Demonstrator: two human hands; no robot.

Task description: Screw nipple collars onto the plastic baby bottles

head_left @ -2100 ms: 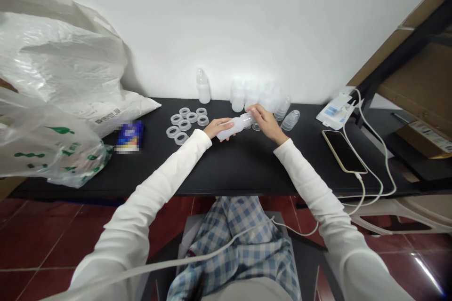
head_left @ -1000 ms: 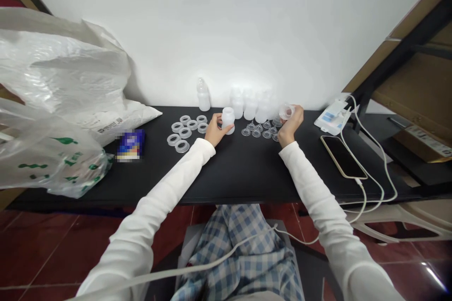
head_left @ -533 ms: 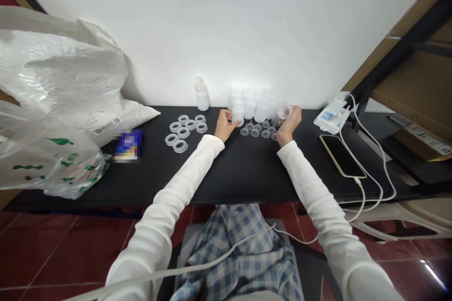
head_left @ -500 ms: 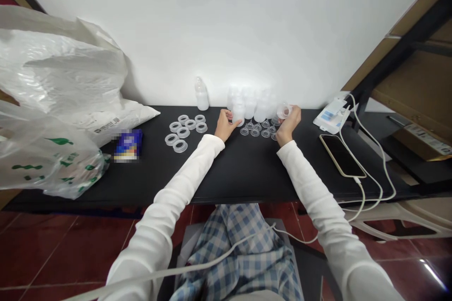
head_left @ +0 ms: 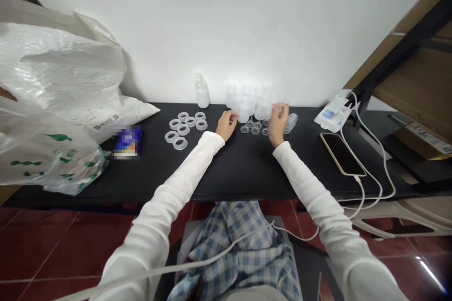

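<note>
My left hand [head_left: 226, 124] rests on the black table, its fingertips beside a translucent plastic bottle body [head_left: 243, 114] at the front of a tight group of bottle bodies [head_left: 254, 96]. My right hand [head_left: 278, 118] is raised with its fingers pinched on a small clear plastic piece [head_left: 284, 102], mostly hidden by the fingers. Clear silicone teats [head_left: 254, 130] lie below and between my hands. Clear collar rings [head_left: 181, 124] lie to the left, and a single complete bottle [head_left: 201, 91] stands near the wall. A stack of clear caps [head_left: 291, 123] sits just right of my right hand.
The black table [head_left: 243, 169] runs along a white wall. Plastic bags [head_left: 52, 56] pile up at the left beside a blurred blue packet [head_left: 127, 141]. On the right lie a white device [head_left: 331, 114] and a phone [head_left: 342, 153] with white cables.
My left hand has come back slightly from the bottle it held and no longer grips it. My right hand has shifted left, uncovering the stack of clear caps.
</note>
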